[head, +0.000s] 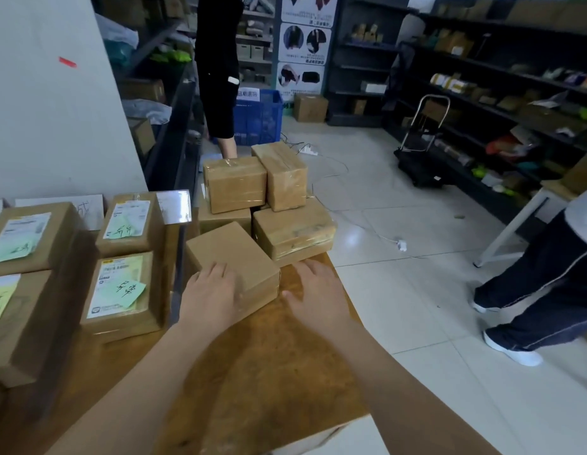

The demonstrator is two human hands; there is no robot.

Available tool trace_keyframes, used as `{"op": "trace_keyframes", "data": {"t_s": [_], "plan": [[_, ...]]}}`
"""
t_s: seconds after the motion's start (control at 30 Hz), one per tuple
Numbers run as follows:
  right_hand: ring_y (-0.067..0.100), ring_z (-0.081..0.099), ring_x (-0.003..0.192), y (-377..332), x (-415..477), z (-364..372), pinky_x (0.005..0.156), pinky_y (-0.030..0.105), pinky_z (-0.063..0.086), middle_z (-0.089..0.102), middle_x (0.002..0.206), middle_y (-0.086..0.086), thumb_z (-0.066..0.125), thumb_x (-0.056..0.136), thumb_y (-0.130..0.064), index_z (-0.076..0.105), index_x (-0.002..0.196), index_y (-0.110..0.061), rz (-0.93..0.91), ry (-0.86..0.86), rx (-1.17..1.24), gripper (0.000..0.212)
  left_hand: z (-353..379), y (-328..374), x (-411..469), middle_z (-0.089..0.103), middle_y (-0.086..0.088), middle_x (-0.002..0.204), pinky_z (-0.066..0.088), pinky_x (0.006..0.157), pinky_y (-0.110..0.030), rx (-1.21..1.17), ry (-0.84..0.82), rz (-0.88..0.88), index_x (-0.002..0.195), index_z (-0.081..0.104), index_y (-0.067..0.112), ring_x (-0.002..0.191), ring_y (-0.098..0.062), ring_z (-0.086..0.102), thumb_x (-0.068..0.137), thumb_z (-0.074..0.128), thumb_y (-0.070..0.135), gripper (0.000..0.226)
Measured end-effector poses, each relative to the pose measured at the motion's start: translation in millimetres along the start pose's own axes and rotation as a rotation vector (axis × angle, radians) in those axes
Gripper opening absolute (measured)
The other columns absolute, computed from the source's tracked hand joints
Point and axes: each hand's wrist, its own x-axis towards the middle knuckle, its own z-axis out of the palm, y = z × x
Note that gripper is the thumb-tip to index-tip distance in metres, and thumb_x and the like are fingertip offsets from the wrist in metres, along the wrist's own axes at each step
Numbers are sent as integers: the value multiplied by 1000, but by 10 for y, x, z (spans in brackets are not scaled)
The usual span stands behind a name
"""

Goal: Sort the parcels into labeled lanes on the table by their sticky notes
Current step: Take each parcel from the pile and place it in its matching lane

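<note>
A plain brown parcel (234, 254) lies on the wooden table (269, 366), with no note showing on its top. My left hand (211, 290) rests on its near left corner, fingers spread over the top. My right hand (313, 290) hovers just right of it, fingers relaxed, holding nothing. Behind it a pile of taped parcels (269, 198) is stacked. To the left lie parcels with green sticky notes (127, 292), (129, 221), (21, 238) and one with a yellow note (3, 297).
White lane label sheets (173, 205) stand against the wall at the table's back. The table's right edge drops to a tiled floor with cables. One person stands behind the pile (219, 77), another at the right (548, 274). Shelves line the room.
</note>
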Motion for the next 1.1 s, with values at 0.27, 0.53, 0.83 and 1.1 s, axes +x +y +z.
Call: {"op": "trace_keyframes", "data": {"t_s": [0.27, 0.53, 0.83, 1.1], "plan": [[21, 34, 141, 14, 562, 365, 116, 40, 31, 42, 150, 1, 56, 95, -44, 39, 148, -24, -28, -150, 26, 59, 333, -195, 339, 40, -2, 148, 35, 111, -36, -58, -43, -131, 143, 41, 19, 138, -20, 35, 96, 52, 36, 51], [21, 47, 130, -58, 853, 606, 108, 39, 43, 47, 144, 0, 56, 95, -41, 31, 150, -24, 9, -306, 200, 62, 548, -66, 403, 24, -13, 157, 44, 103, -41, -552, -99, -585, 153, 6, 9, 132, -30, 45, 98, 50, 29, 73], [24, 50, 129, 228, 738, 590, 105, 41, 43, 48, 142, 0, 49, 81, -78, 30, 150, -29, 148, -378, 333, 86, 394, 211, 232, 55, 0, 136, 42, 97, -32, -922, 148, -725, 140, 51, 21, 123, -18, 51, 100, 50, 32, 42], [23, 51, 120, 416, 361, 597, 98, 42, 50, 49, 143, 3, 37, 65, -92, 39, 148, -27, 529, -695, 977, 106, 171, 570, -105, 35, 9, 148, 32, 114, -41, -549, 137, -420, 139, 49, 37, 139, -13, 27, 95, 57, 27, 46]]}}
